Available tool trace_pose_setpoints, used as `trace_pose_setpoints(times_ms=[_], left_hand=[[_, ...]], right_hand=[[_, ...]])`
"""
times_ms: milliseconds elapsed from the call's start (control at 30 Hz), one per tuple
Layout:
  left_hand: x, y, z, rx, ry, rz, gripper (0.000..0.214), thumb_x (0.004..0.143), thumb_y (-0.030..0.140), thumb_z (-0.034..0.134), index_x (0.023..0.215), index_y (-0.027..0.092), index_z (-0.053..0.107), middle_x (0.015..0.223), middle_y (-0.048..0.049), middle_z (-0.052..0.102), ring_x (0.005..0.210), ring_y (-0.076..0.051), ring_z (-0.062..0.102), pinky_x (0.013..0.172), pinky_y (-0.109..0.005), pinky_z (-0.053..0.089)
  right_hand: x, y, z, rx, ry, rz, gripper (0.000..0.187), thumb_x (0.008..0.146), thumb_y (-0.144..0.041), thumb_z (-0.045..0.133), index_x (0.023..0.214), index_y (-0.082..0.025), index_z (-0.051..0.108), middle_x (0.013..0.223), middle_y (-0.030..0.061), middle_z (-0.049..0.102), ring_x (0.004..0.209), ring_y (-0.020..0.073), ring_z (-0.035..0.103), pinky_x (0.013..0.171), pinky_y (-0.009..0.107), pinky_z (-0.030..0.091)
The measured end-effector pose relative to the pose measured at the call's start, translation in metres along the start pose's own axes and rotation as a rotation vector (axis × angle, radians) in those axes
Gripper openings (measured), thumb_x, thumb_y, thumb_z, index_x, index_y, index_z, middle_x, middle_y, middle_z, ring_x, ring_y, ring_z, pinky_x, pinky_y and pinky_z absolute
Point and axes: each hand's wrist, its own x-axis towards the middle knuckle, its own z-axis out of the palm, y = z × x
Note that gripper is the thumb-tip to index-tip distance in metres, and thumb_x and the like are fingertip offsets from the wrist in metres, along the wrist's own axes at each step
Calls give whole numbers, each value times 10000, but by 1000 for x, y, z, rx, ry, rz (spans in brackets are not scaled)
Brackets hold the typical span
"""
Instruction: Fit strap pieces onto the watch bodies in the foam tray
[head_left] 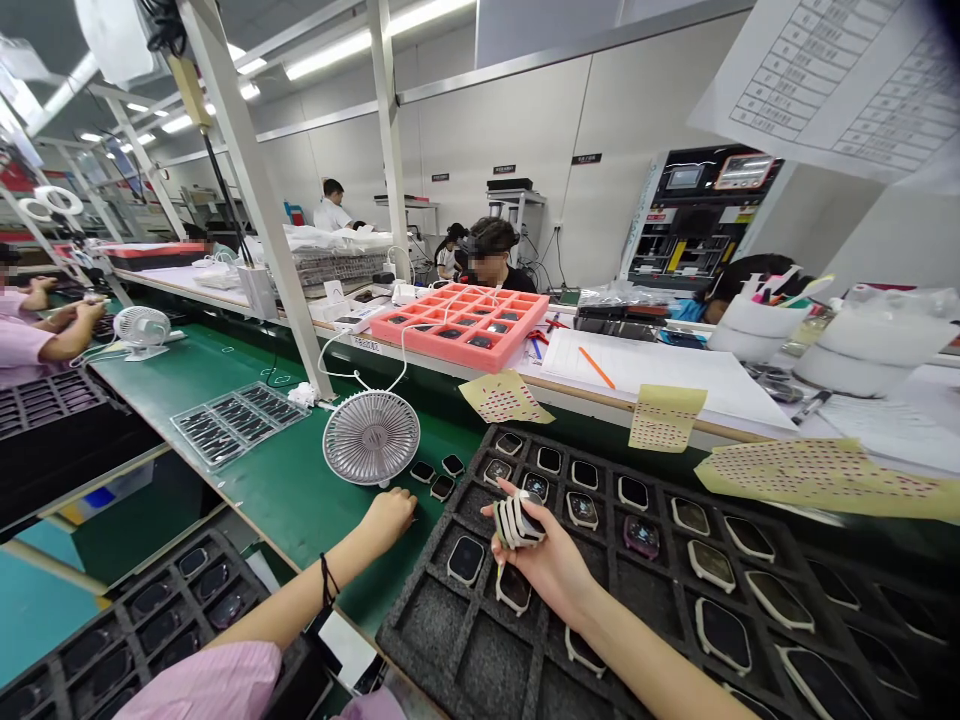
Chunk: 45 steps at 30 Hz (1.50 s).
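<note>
My right hand is raised over a black foam tray, fingers in striped finger cots closed on a small watch case. The tray holds several watch cases in its pockets, such as one case just left of the hand. My left hand rests on the green mat near the base of a small white fan, fingers curled down with the knuckles toward me; what is under them is hidden. Three loose watch cases lie on the mat just beyond it.
A pink tray of parts sits on the raised shelf, with paper and an orange pen. Yellow sticker sheets hang off the shelf edge. Clear blister tray lies left. Other people work at left and behind the shelf.
</note>
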Motion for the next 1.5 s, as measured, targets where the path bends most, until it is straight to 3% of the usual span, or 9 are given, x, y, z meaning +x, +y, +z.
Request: trace_pose_setpoints(times_ms=[333,500,600,667,733,867,1200,1400,1500], left_hand=[[4,6,-3,-27,95,-10,152,804,15,493,797,87,626,828,-157,668,813,-272,641,683,-346,518],[-12,23,-40,-152,321,7,245,909,108,401,1035,130,610,1002,-126,665,956,-228,619,825,-354,512],[-22,48,-68,-630,498,94,241,930,236,422,1031,181,633,1009,-74,670,914,-181,628,771,-279,533],[-23,65,-81,-1041,408,132,219,883,313,515,958,169,662,910,-60,682,791,-168,641,650,-252,551],[-19,77,-86,-1357,210,122,256,810,374,610,891,138,665,817,-55,676,699,-158,630,574,-252,553],[-9,86,-83,-1660,-47,63,344,685,419,725,807,103,663,713,-48,655,629,-137,593,510,-235,525],[-6,76,-84,-1643,-149,105,284,703,383,723,831,131,704,645,-8,603,555,-85,491,387,-147,309],[1,68,-88,-1511,-31,278,216,681,358,755,755,155,741,772,-26,629,743,-137,559,704,-253,443],[1,65,-86,-1484,-28,306,212,685,378,752,777,187,755,779,-16,581,778,-147,540,763,-280,438]], right_hand=[[1,0,1,6,15,-4,583,797,-339,586,1333,-195,407,901,68,697,573,193,606,534,321,428],[3,1,-1,15,18,6,599,786,-352,594,1335,-202,407,897,67,699,569,195,610,527,318,426],[3,0,1,12,19,3,572,785,-351,593,1315,-206,433,883,59,696,572,191,611,522,312,428],[2,0,2,9,20,-7,550,780,-342,597,1296,-215,453,855,44,691,577,189,612,520,307,431],[2,0,3,5,28,-14,547,769,-338,606,1285,-221,464,807,29,682,578,191,613,518,304,435],[3,-1,3,8,19,-1,574,758,-358,610,1291,-208,458,710,17,661,569,196,609,514,300,436],[2,-2,3,37,5,44,585,811,-339,546,1356,-217,373,705,13,657,555,197,606,508,304,439],[2,-2,3,31,-41,104,621,813,-385,530,1383,-235,333,695,3,653,516,196,592,482,312,437],[3,-2,2,33,-84,137,629,812,-404,523,1386,-241,321,699,4,655,503,196,588,465,308,426]])
